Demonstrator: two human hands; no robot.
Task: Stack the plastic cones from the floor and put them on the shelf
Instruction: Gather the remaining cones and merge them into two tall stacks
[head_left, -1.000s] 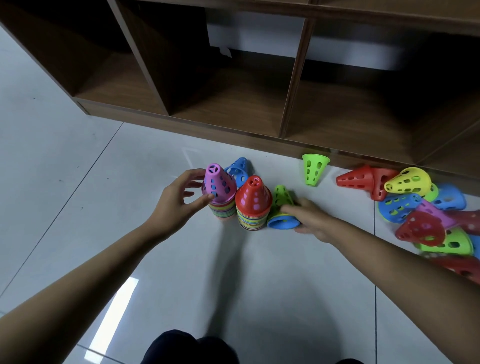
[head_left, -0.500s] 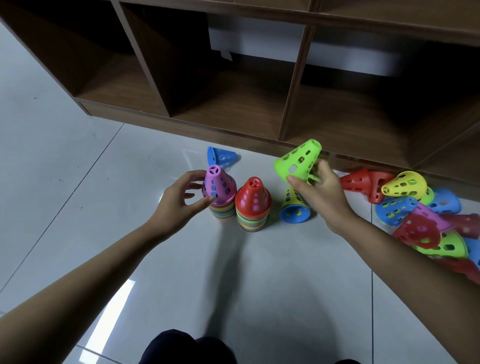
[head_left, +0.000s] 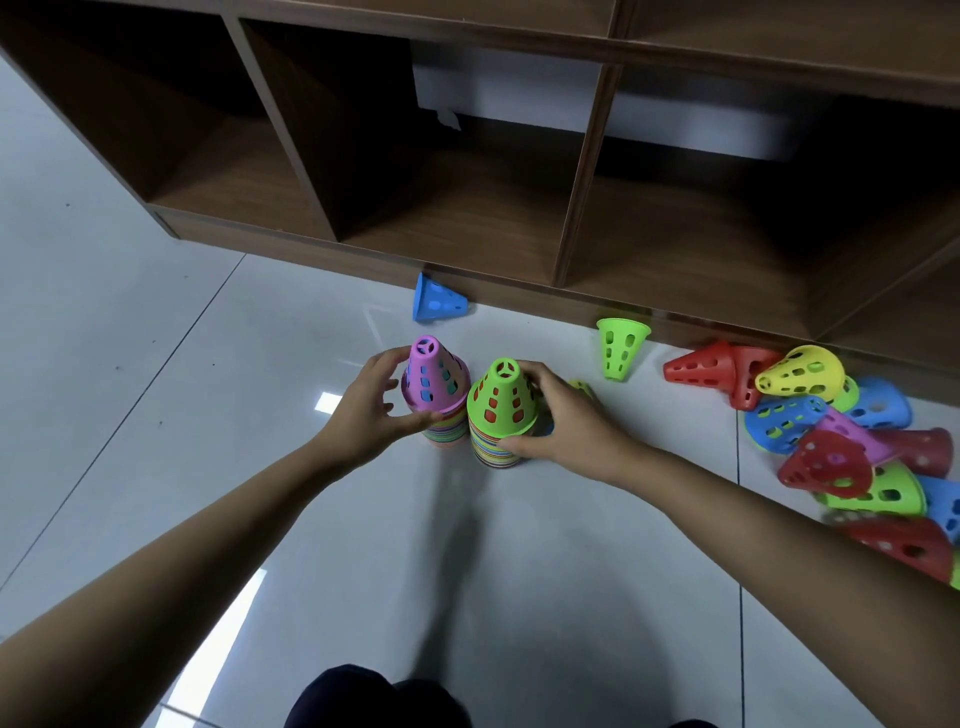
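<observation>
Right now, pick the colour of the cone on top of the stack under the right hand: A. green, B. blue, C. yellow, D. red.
A: a green cone caps the right stack that the right hand grips, while the left hand holds the pink-topped stack beside it.

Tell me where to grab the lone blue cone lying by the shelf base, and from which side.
Pinch the blue cone across its tapered wall near the narrow end, coming down from above on the near side. It lies on its side, wide rim left, tip right, close to the shelf base, so the far side looks blocked.
</observation>
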